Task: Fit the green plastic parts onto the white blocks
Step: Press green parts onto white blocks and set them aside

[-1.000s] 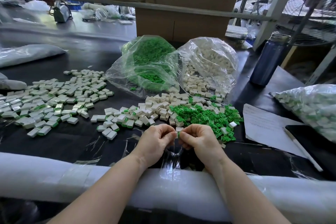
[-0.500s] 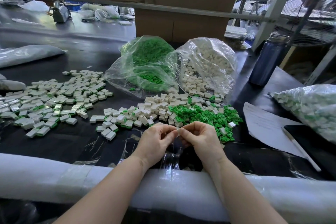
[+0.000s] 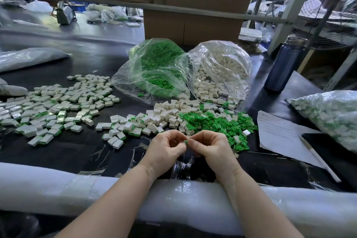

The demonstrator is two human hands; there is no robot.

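While both hands meet above the black counter (image 3: 77,152), the right hand's (image 3: 210,147) narrow grip pinches a small green plastic part (image 3: 186,142) against the left hand's (image 3: 166,149) curled fingertips, whose white block is hidden.

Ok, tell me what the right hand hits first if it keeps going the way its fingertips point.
The right hand points leftward at the left hand, so it would likely meet those fingertips first; a small green part already sits pinched between them.
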